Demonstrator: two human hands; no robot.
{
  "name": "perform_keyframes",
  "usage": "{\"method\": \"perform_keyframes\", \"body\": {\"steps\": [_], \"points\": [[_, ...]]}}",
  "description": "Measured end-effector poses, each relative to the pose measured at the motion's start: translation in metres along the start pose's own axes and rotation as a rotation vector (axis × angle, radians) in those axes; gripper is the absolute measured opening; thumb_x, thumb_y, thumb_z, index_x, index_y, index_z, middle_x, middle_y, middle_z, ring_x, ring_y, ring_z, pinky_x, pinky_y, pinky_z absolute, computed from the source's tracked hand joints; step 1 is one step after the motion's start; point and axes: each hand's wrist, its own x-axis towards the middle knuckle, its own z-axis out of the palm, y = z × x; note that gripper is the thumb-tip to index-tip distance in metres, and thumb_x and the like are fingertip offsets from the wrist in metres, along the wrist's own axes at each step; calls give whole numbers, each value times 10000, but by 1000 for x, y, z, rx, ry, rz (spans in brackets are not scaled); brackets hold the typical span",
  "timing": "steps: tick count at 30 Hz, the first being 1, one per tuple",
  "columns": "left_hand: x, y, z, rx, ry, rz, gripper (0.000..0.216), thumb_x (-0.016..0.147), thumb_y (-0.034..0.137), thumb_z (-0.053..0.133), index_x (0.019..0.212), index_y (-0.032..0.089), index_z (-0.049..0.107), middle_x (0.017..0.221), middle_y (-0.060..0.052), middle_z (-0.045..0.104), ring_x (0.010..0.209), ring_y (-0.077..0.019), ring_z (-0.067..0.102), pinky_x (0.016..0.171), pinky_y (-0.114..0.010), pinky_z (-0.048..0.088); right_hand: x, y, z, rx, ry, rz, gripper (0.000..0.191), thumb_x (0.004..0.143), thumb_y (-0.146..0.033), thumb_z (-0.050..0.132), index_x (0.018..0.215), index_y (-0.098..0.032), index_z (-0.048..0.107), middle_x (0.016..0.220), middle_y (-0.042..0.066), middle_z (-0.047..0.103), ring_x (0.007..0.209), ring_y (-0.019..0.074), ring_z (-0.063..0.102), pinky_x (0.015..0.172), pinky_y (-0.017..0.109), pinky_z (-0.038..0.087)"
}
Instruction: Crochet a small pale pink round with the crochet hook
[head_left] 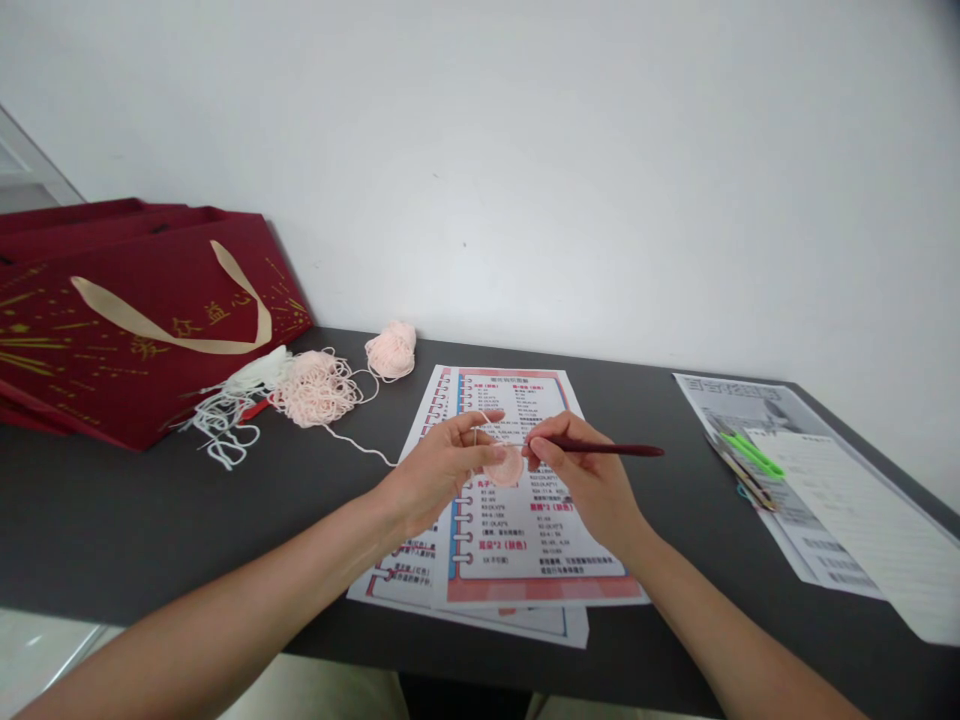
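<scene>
A small round piece of pale pink crochet [507, 468] is pinched in my left hand [442, 462], with a strand of yarn looped over its raised fingers. Between the fingers of my right hand [581, 478] is a crochet hook with a dark red handle [615, 447]; its thin metal shaft points left to the crochet piece. Whether the hook's tip sits inside a stitch is too small to tell. Under both hands lie printed pattern sheets [540, 565] with red headings. From the left hand, yarn runs back to a loose pink yarn heap [315, 388].
Another pink yarn ball [391, 350] stands near the wall, and white yarn [229, 410] lies tangled at left. Dark red gift bags [150, 320] lean at the far left. At right are papers [847, 500], a bright green tool [754, 455] and some slim items, on the dark table [300, 560].
</scene>
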Motion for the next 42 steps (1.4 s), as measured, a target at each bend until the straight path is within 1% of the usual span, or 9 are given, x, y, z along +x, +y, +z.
{"method": "perform_keyframes", "body": {"steps": [6, 11, 14, 18, 22, 31, 34, 37, 42], "points": [[0, -1, 1, 69, 41, 96, 514, 678, 120, 714, 1163, 130, 542, 674, 40, 589, 630, -81, 540, 691, -255, 383, 2, 2, 0, 168, -76, 51, 69, 818, -239, 613, 814, -198, 557, 600, -42, 608, 544, 117, 589, 552, 264, 455], [0, -2, 3, 138, 62, 159, 515, 689, 178, 716, 1169, 144, 533, 667, 49, 567, 621, -86, 521, 665, -254, 373, 3, 2, 3, 231, -129, 119, 172, 765, -223, 659, 870, -207, 524, 682, -50, 602, 564, 104, 594, 556, 256, 471], [0, -3, 2, 167, 73, 186, 514, 683, 189, 721, 1162, 149, 538, 665, 53, 561, 615, -85, 511, 659, -250, 374, 3, 1, 5, 228, -186, 161, 183, 765, -248, 659, 886, -205, 528, 734, -31, 614, 604, 108, 591, 578, 264, 484], [0, -5, 1, 214, 75, 198, 511, 699, 201, 708, 1173, 145, 526, 658, 55, 558, 619, -88, 513, 655, -249, 374, 0, 4, 6, 234, -244, 203, 140, 791, -247, 640, 875, -196, 541, 757, -16, 628, 619, 105, 588, 591, 260, 483], [-1, -4, 1, 231, 89, 175, 504, 710, 199, 695, 1177, 126, 519, 652, 56, 545, 606, -81, 491, 643, -243, 365, -1, 8, 5, 245, -281, 249, 156, 781, -199, 651, 892, -200, 541, 803, -12, 639, 641, 104, 593, 615, 263, 491], [-1, -3, 3, 180, 119, 122, 541, 668, 224, 735, 1158, 121, 532, 638, 52, 555, 608, -91, 508, 655, -255, 377, -2, 5, 11, 333, -266, 303, 206, 742, -190, 691, 884, -199, 542, 792, -22, 641, 630, 97, 591, 623, 251, 487], [-1, -2, 3, 163, 124, 105, 551, 658, 236, 748, 1152, 119, 536, 646, 40, 578, 622, -100, 522, 675, -267, 382, -3, 6, 11, 357, -258, 325, 161, 759, -203, 671, 862, -190, 547, 789, -13, 641, 623, 101, 591, 627, 262, 483], [-2, -1, 4, 152, 125, 96, 555, 650, 245, 756, 1147, 118, 543, 640, 36, 582, 625, -107, 530, 682, -275, 380, -3, 7, 10, 387, -242, 357, 97, 794, -232, 626, 816, -184, 545, 727, -10, 626, 603, 108, 581, 608, 269, 476], [-2, -1, 5, 122, 125, 76, 548, 629, 238, 769, 1120, 122, 555, 649, 33, 592, 618, -109, 544, 673, -273, 383, -2, 6, 13, 419, -199, 382, 119, 787, -253, 611, 745, -183, 525, 700, -9, 597, 603, 119, 566, 607, 291, 488]]}}
